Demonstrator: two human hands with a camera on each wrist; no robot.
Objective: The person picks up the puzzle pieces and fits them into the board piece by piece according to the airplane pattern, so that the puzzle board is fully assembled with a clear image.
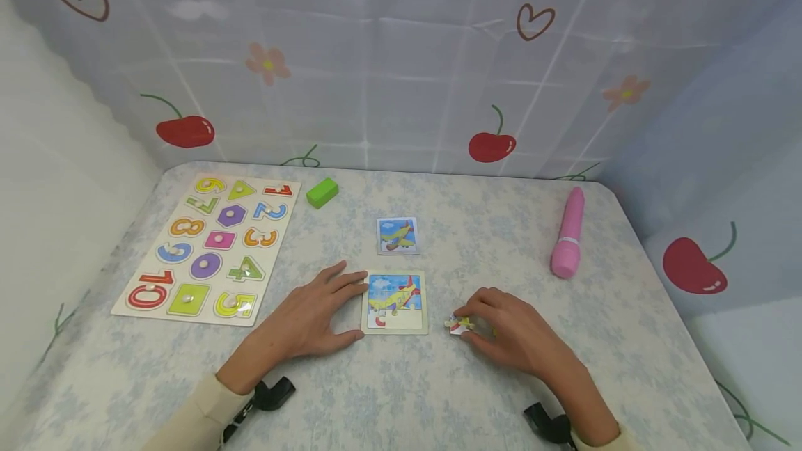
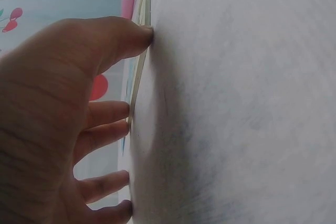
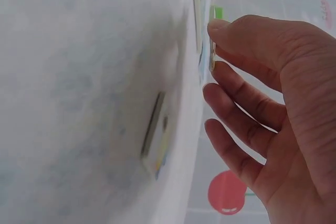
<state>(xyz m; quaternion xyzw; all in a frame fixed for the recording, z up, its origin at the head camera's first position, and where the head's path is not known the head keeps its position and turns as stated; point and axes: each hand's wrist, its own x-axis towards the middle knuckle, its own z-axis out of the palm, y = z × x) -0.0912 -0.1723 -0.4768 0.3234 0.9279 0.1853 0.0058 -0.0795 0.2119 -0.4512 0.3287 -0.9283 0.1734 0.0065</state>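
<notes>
A small square jigsaw puzzle with a yellow airplane on blue lies in the middle of the table. Its lower part shows a pale bare patch. Along the puzzle's left edge rests my left hand, its thumb and fingers spread and touching the frame. My right hand pinches a puzzle piece between thumb and fingers, just right of the puzzle and lifted off the table. Another puzzle piece lies on the table beneath the right hand, mostly hidden in the head view. Behind the puzzle is a small airplane picture card.
A number-and-shape peg board covers the table's left side. A green block is near its upper right corner. Toward the right edge lies a pink stick-shaped object. A printed curtain hangs behind the table.
</notes>
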